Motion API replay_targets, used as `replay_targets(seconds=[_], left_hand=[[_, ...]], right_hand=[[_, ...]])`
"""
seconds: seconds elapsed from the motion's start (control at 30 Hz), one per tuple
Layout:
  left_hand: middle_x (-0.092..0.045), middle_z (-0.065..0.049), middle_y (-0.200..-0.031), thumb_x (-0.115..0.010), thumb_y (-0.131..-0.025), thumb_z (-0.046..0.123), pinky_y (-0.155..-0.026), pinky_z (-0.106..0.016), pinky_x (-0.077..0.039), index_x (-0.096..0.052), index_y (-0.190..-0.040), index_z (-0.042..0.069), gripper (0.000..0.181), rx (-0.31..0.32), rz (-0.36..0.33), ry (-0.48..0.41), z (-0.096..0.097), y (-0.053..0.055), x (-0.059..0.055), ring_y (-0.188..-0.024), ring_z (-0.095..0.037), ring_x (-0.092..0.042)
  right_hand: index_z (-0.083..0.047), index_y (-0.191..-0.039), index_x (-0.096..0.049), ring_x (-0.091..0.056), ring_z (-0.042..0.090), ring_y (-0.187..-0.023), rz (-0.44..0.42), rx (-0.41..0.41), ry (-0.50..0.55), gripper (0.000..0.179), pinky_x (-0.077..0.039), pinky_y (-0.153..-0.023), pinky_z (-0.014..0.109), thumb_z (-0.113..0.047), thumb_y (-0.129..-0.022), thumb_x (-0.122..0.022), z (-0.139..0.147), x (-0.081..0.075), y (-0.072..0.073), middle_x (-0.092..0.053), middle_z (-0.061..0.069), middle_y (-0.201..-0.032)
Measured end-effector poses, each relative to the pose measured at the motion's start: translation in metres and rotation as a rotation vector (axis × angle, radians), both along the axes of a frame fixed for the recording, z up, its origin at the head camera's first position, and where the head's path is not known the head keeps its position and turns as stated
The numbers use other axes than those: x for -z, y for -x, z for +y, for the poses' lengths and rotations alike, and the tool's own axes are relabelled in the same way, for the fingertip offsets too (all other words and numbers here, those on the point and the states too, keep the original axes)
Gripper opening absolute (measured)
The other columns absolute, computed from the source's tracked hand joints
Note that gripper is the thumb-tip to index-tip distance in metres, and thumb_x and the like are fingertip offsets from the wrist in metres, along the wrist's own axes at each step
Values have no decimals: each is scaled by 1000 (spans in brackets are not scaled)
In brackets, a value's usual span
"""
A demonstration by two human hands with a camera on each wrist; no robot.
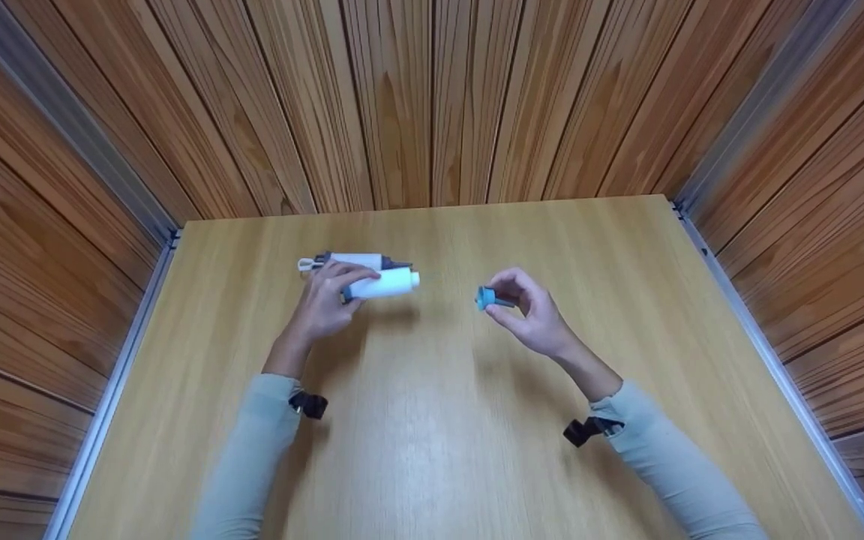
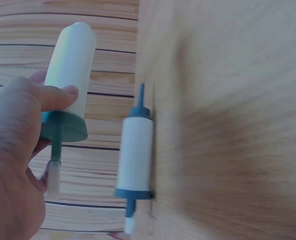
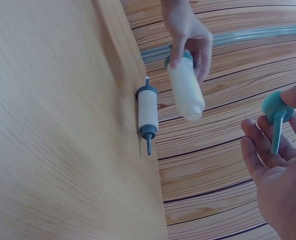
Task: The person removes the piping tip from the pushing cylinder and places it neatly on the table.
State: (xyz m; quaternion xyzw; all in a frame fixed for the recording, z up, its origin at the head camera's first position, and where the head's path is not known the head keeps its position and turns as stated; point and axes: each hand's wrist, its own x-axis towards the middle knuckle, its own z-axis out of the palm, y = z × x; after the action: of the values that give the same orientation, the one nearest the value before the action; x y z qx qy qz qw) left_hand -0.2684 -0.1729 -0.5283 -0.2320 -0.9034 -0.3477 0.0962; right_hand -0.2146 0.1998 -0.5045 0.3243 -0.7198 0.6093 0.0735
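My left hand grips a white tube near its teal flanged end, thumb and fingers around the barrel. From the flange sticks a teal stem with a pale tip. The tube's other end is a bare white neck, pointing right toward my other hand. My right hand pinches a small teal nozzle cap with a thin spout, apart from the tube. Behind the left hand, a similar white tube lies on the table with its teal nozzle fitted.
The wooden table carries the lying tube near its far side. Wood-panelled walls stand at the back and both sides, with metal rails along the side edges.
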Motion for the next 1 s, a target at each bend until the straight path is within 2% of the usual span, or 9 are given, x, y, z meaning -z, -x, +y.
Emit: replay_targets(seconds=[0.2, 0.4, 0.7, 0.77, 1.0], left_hand=[[-73, -18, -148, -83, -97, -1, -131, -76, -37, -81, -137, 15, 43, -44, -65, 5, -5, 0, 15, -145, -44, -61], [-73, -18, -148, -83, -97, -2, -129, -73, -39, -81, -135, 15, 41, -64, -108, 5, -7, 1, 27, -145, -44, -61], [-70, -19, -152, -80, -99, -2, -127, -68, -45, -80, -138, 15, 42, -99, -225, 13, -16, 0, 49, -146, -45, -59], [-70, -20, -152, -80, -99, -1, -127, -68, -46, -80, -137, 14, 41, -98, -237, 10, -17, 0, 51, -146, -45, -59], [-69, -21, -152, -79, -101, -1, -129, -67, -46, -80, -138, 14, 40, -103, -264, 27, -18, 1, 54, -149, -45, -59]], right_hand=[[19, -128, -57, -73, 2, -112, -3, 6, -1, 32, -61, -105, 17, 18, -98, -68, 0, 4, 0, -72, -5, -119], [19, -128, -57, -72, 0, -113, 10, -3, -3, 32, -61, -106, 18, 17, -98, -68, -1, 5, 0, -71, -5, -121], [17, -129, -57, -72, 1, -114, 17, -24, 3, 33, -60, -108, 18, 18, -98, -68, -1, 8, 0, -72, 11, -120], [17, -129, -58, -72, 1, -115, 7, -17, -7, 32, -60, -108, 18, 17, -99, -68, -2, 8, 0, -71, 15, -119], [16, -129, -58, -72, 2, -114, 6, -21, -8, 32, -60, -108, 19, 17, -99, -68, -3, 10, 0, -71, 15, -119]])
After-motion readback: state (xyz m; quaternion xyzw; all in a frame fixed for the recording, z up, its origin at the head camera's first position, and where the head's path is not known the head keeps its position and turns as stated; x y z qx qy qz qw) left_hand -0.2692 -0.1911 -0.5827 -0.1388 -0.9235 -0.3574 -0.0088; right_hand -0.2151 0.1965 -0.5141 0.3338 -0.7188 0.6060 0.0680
